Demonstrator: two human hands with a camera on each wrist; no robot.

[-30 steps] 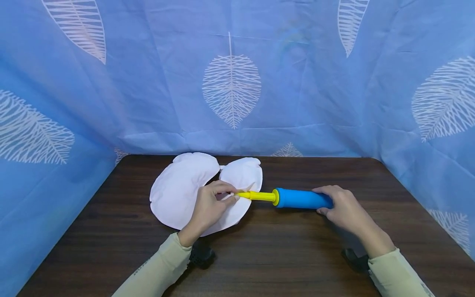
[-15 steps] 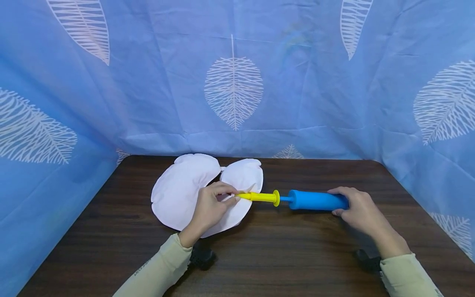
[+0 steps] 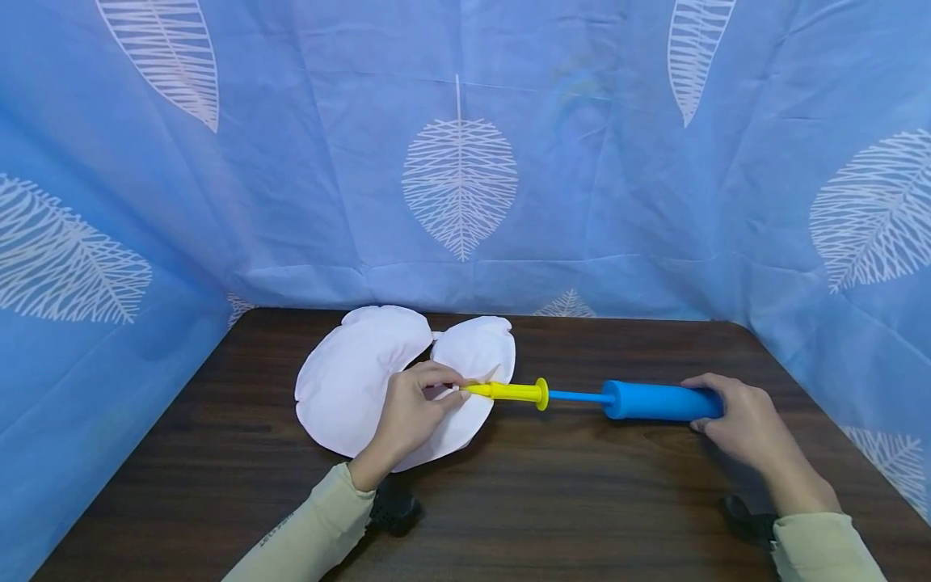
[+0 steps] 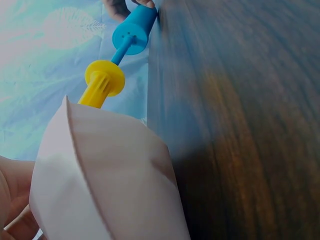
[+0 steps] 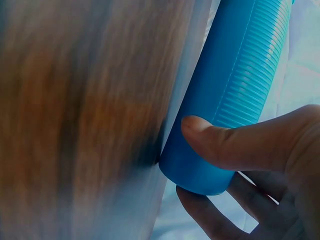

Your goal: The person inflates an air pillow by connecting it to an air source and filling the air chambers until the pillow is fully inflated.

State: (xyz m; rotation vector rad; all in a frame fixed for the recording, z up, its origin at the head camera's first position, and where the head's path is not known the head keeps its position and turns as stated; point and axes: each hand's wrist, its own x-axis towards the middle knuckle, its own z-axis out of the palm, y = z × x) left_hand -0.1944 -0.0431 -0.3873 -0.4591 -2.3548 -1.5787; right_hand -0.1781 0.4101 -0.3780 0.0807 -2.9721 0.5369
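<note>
A hand air pump has a blue barrel (image 3: 658,401), a thin blue rod (image 3: 578,397) and a yellow nozzle (image 3: 512,392). My right hand (image 3: 749,420) grips the barrel by its far end, thumb along the side in the right wrist view. My left hand (image 3: 414,408) pinches the nozzle's tip at the valve of a white, puffed, curved inflatable (image 3: 349,380). Fingertips hide the join itself. In the left wrist view the white inflatable (image 4: 120,170) fills the front, and the yellow flange (image 4: 112,80) shows beyond it.
A dark wood table (image 3: 582,509) lies under everything. Blue curtains (image 3: 305,162) with white leaf patterns stand around its back and sides. Black wrist devices, one being the left one (image 3: 395,509), sit below each hand.
My right hand has drawn the blue barrel to the right, away from the yellow nozzle, and a long stretch of rod now shows. The left hand and inflatable stay almost where they were.
</note>
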